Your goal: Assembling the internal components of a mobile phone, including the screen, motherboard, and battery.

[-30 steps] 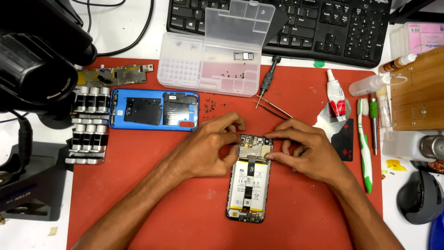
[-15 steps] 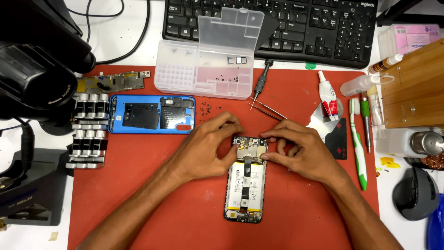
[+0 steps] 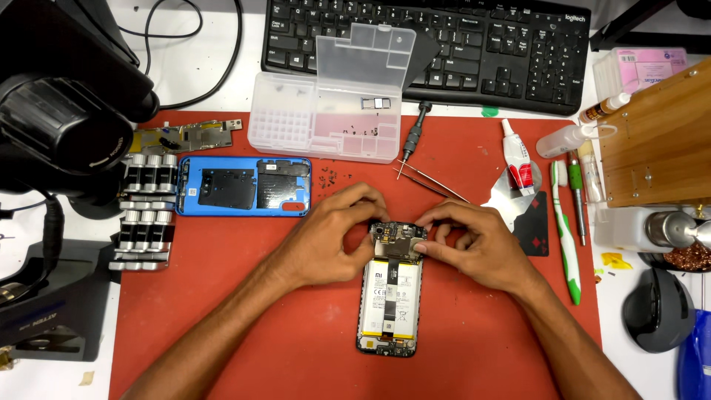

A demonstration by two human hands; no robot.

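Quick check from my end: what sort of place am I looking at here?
Most likely a phone repair bench. Both hands, left hand and right hand, work on an opened phone lying on a red mat, with a blue back cover, a clear parts box and tweezers nearby.

Phone (image 3: 390, 296) on mat (image 3: 222, 311), back cover (image 3: 243, 185) left.

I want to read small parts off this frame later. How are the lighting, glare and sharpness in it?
Head view: even overhead light with soft, short shadows under the left hand and right hand; mild glare on the clear parts box lid; the opened phone is sharp, while the microscope at the left edge is dark and looks soft.
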